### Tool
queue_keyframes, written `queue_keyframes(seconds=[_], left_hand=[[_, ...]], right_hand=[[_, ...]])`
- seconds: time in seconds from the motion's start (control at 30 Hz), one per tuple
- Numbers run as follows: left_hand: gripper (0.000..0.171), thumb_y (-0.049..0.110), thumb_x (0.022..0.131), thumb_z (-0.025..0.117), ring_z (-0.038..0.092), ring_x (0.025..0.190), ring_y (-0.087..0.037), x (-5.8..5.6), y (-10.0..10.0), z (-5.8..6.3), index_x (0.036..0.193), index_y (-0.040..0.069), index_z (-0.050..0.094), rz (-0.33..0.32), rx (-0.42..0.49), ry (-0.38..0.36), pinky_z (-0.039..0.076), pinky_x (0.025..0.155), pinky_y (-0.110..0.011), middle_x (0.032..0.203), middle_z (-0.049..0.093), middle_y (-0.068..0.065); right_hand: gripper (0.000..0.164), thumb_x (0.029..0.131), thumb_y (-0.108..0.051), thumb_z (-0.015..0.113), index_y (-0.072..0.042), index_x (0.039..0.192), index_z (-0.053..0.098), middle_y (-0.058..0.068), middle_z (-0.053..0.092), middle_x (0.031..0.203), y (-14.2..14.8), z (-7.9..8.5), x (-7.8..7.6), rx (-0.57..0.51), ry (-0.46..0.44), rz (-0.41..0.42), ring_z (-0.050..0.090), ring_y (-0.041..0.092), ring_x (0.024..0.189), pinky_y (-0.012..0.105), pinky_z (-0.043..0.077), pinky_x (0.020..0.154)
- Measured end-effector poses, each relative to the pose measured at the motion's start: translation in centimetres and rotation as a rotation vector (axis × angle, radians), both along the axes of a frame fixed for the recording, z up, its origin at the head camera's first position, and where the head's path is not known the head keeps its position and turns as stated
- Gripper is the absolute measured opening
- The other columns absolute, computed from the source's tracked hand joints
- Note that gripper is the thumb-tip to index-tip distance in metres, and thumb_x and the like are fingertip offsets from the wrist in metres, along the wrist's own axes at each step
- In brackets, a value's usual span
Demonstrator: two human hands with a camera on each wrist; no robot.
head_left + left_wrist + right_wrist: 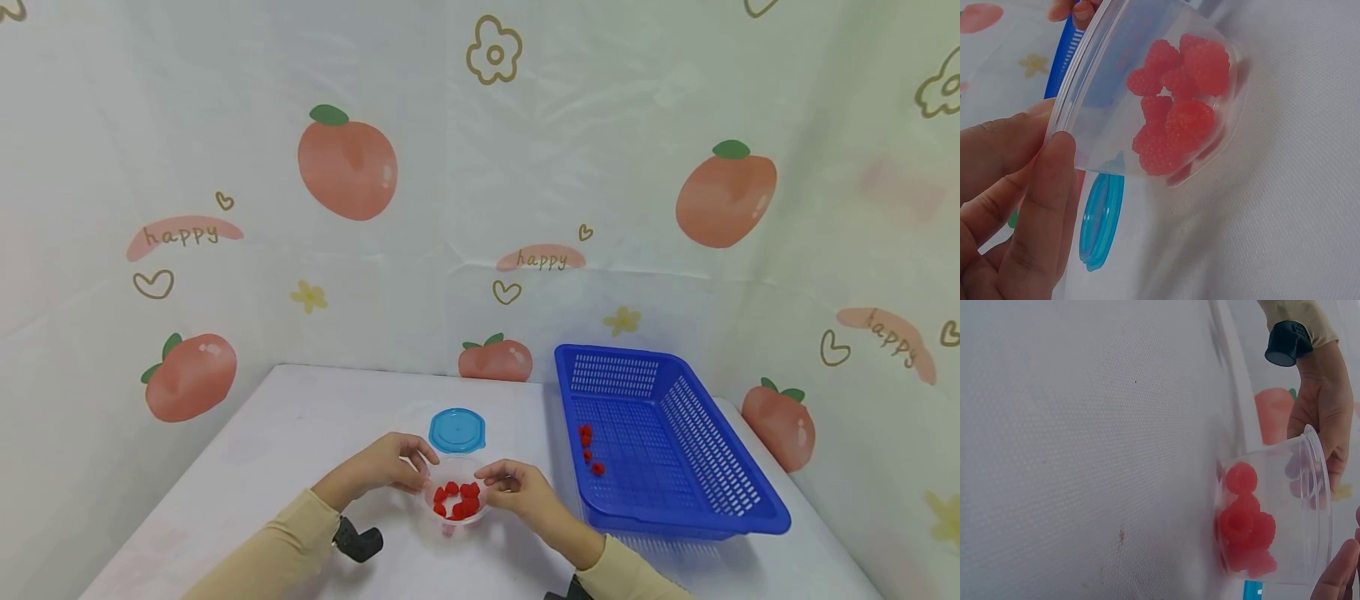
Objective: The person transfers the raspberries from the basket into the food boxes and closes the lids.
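Note:
A clear plastic container with several red raspberries in it stands at the middle of the white table. My left hand pinches its rim from the left; in the left wrist view the fingers lie along that rim. From the right, my right hand holds the opposite rim between thumb and fingers. Only its fingertips show in the right wrist view, close against the rim. Behind the container, a blue lid lies flat on the table.
To the right stands a large blue plastic basket, with several raspberries along its left inner side. A patterned cloth backdrop rises behind and beside the white table.

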State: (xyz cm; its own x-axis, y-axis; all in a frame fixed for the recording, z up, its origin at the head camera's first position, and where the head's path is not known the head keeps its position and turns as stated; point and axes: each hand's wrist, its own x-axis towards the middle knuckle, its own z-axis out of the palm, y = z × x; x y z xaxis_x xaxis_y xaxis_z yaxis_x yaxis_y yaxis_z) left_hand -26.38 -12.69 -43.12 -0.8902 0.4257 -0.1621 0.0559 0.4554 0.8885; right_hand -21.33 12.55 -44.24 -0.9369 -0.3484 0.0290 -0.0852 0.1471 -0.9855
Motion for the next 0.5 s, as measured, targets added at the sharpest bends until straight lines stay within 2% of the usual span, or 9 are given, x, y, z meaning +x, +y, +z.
queue_keyframes(seconds=[0.5], left_hand=[[0.029,0.003,0.079,0.075,0.064,0.073,-0.016,-0.19,-0.09,-0.13,0.106,0.004,0.066,-0.009,0.002,0.0,0.06,0.07,-0.034,0.085,0.062,-0.006]], right_hand=[[0.032,0.082,0.001,0.068,0.011,0.112,0.061,0.021,0.059,0.099,0.02,0.22,0.08,-0.015,-0.008,0.004,0.056,0.009,0.08,0.014,0.053,0.072]])
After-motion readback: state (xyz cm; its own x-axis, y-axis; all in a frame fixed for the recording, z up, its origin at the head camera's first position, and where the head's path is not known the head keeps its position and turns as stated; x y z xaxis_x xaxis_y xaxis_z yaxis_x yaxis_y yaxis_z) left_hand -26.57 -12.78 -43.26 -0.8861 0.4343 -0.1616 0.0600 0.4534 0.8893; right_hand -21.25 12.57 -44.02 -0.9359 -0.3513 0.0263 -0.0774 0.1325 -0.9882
